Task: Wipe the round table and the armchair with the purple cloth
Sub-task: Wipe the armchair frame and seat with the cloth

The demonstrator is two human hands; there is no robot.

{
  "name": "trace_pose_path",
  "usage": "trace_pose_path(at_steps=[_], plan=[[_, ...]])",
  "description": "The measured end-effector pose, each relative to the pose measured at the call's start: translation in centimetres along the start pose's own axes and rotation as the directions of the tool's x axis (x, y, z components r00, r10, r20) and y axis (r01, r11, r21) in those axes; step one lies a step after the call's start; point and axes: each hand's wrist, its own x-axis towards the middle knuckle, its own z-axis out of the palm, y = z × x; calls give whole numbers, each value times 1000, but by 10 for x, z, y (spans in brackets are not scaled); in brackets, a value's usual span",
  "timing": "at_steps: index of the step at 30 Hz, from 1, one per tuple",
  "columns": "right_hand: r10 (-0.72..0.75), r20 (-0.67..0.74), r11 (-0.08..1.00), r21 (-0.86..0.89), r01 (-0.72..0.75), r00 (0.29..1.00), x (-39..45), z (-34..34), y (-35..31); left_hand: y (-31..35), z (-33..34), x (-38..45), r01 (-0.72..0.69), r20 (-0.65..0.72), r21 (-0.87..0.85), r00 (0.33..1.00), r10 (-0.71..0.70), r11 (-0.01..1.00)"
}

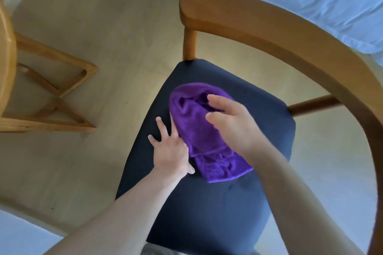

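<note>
Here the purple cloth (pixel 199 130) lies bunched on the armchair (pixel 207 203) seat, its long axis running away from the person, with the left hand (pixel 171 152) flat, fingers spread, touching its left edge, and the right hand (pixel 230 122) hovering directly above, fingers loosely apart.

cloth (pixel 199 128) on armchair (pixel 207 203) seat; table (pixel 7 58) left

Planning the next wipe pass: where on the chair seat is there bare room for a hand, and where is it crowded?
Bare seat lies in front of the cloth, toward the camera, and in a strip along the rear edge between cloth and armrest. A narrow strip lies left of the left hand. The middle is crowded: cloth, left hand flat beside it, right hand over it.
</note>
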Motion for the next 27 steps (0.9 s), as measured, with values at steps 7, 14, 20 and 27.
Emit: trace_pose_path(at_steps=[7, 14, 20, 27], plan=[[-259, 12, 660, -728, 186, 966, 99, 39, 33, 5, 2, 2, 77, -14, -42, 997, -78, 996], [-558, 302, 295, -798, 525, 773, 114, 31, 65, 9, 3, 2, 120, -60, -67, 990, -125, 990], [-638, -11, 501, -766, 404, 770, 156, -13, 44, 11, 4, 2, 114, -88, -77, 989, -121, 991], [-650, 33, 495, -739, 457, 759, 158, 51, 26, 8, 4, 4, 91, -65, -119, 993, -100, 989]])
